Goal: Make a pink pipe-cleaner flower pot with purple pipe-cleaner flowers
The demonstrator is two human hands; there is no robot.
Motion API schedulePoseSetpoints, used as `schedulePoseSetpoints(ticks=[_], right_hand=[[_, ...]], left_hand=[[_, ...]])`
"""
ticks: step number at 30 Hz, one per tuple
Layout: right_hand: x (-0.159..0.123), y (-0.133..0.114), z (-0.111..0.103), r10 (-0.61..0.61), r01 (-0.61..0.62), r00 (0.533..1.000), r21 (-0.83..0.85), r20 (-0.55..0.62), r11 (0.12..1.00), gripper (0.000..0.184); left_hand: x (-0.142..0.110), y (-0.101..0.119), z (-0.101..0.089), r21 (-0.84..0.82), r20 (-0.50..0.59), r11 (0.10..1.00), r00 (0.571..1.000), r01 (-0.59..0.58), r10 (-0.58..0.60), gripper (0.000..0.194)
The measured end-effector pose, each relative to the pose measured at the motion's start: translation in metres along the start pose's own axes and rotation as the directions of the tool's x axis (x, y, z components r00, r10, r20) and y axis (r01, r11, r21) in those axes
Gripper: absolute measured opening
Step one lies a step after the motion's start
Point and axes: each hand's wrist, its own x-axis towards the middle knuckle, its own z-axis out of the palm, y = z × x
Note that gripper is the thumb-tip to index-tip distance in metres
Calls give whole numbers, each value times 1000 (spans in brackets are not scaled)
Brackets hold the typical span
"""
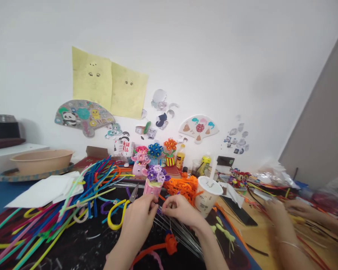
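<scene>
Now the left hand (139,213) and right hand (183,210) nearly meet over the dark surface (101,245), fingers curled inward; whether they pinch anything, I cannot tell. Purple flowers (157,173) in a pink pot (152,189) stand just beyond, scissors (110,218) beside the left.

My left hand (141,210) and right hand (183,212), both bare.
My fingers (171,201) are slender and taper toward the tips, and the backs of my hands are smooth and rounded. My left forearm (118,245) and right forearm (210,238) are bare along all that shows, slim at the wrists, broadening away from them. My nails are too small to make out.
</scene>
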Motion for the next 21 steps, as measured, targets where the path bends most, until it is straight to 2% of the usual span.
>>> schedulePoseSetpoints(ticks=[3, 7, 11, 15, 21], right_hand=[[2, 4, 4, 52, -56, 998, 106, 39, 993, 8], [4, 7, 5, 112, -113, 993, 30, 38, 993, 8], [2, 7, 3, 64, -65, 998, -68, -8, 996, 6], [1, 8, 3, 39, -32, 998, -121, 55, 992, 7], [4, 11, 4, 92, -93, 995, -16, -45, 996, 9]], left_hand=[[-1, -1, 8, 34, 37, 997, 997, -68, 67, 20], [-1, -4, 12, 137, 75, 986, 993, -99, 89, 18], [-2, -8, 10, 155, 88, 984, 994, -84, 71, 18], [-5, -9, 4, 142, 167, 990, 986, -25, 1, 12], [-8, -2, 4, 231, 250, 972, 968, -49, -11, 11]])
